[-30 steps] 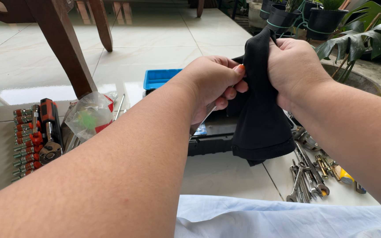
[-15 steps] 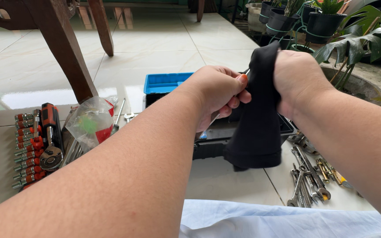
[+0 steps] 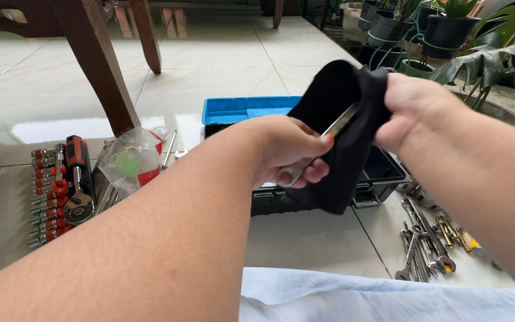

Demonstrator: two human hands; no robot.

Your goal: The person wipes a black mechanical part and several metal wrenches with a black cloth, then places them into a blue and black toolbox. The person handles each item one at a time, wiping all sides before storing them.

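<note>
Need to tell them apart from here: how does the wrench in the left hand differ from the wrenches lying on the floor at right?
The held wrench is off the floor, tilted, its upper end wrapped in the black cloth that the right hand grips; the floor wrenches lie flat and uncovered. It is single, in the left hand; they lie in an overlapping pile. All look like bare silver metal.

Glossy pale tiled floor point(image 3: 222, 65) reflecting daylight, dark wooden chair legs point(image 3: 99, 65), potted plants point(image 3: 442, 27) beyond
</note>
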